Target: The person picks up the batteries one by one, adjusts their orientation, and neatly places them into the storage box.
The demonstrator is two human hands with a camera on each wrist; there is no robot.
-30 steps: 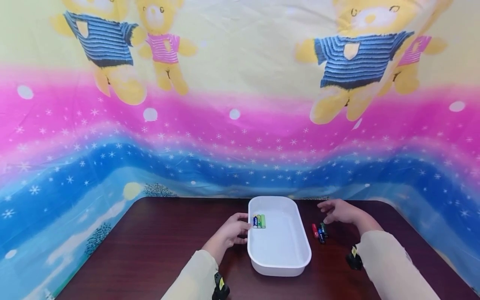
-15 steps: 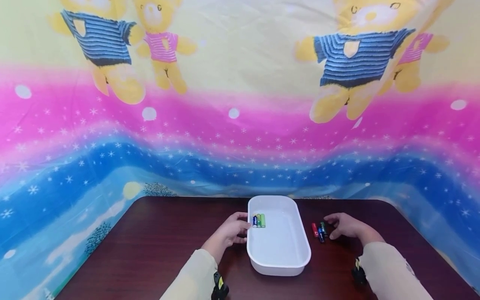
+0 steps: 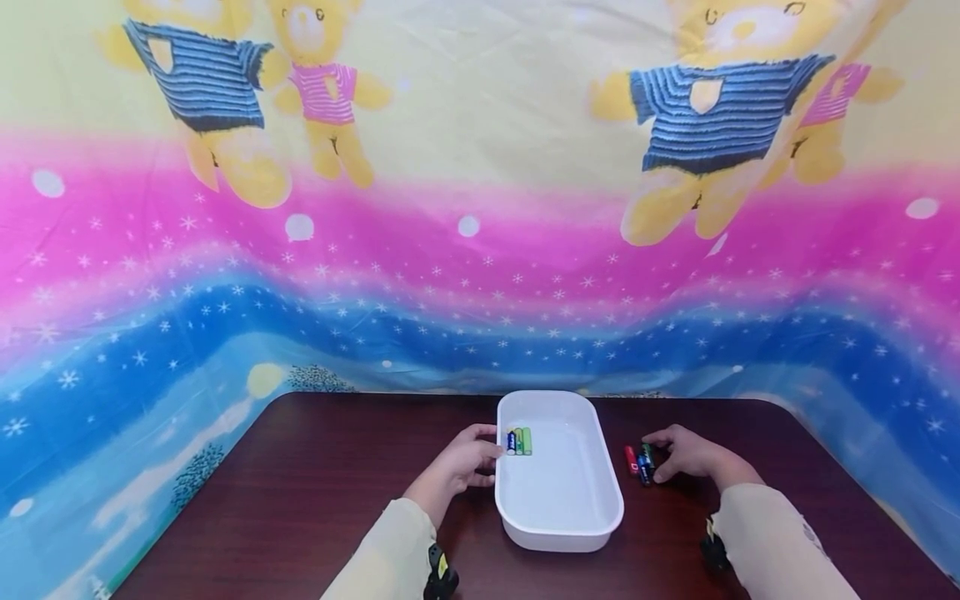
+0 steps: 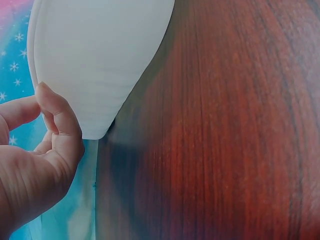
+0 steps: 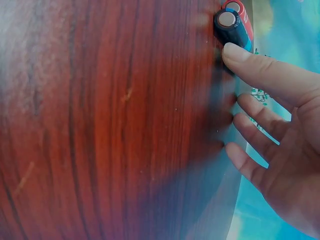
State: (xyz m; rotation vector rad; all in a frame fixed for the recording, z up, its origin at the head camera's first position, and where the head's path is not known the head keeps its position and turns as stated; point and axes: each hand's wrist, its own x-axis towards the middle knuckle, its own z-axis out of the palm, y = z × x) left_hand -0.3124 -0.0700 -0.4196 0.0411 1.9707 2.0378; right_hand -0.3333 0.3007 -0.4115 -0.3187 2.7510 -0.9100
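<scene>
My left hand [image 3: 468, 458] holds the left rim of a white rectangular tray [image 3: 562, 500], fingertips at its upper edge. In the left wrist view, the thumb [image 4: 59, 117] lies against the tray's outer wall [image 4: 100, 60]. Inside the tray lie several green and blue batteries [image 3: 519, 442], side by side. To its right, my right hand [image 3: 693, 452] has thumb and forefinger at opposite ends of a dark green battery [image 3: 648, 452]. Next to it lie a blue battery [image 3: 643, 471] and a red battery [image 3: 631, 460]. In the right wrist view, the forefinger is hidden behind the thumb [image 5: 260, 67].
A dark reddish-brown wooden table [image 3: 322, 492] carries the tray and batteries. Behind it hangs a cloth [image 3: 465, 292] printed with bears and snowflakes, reaching the table's far edge. A black strapped device [image 3: 441, 573] sits at each wrist.
My right hand first came down beside the loose batteries, then moved slightly left until thumb and forefinger met the green battery. The left hand and tray have stayed in place.
</scene>
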